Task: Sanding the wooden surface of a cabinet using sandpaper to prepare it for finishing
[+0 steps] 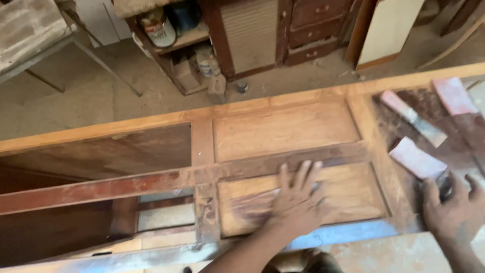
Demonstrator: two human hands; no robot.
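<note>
Wooden shelf [188, 39] holds a paint can [159, 28] and jars [206, 65].

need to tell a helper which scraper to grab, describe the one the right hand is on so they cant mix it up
Start at the long wooden door frame lying flat, and go to its right end. Three putty knives lie there; take the nearest one, whose handle sits under the right hand. Its wide pale pinkish blade points up-left, nearer the sanded panels than the other two.

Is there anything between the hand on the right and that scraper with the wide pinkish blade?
Nothing visible. The right hand is already at the near scraper; its fingers wrap the dark handle end. The left hand lies flat on the door panel, off to the side. A second scraper lies farther away.
</note>
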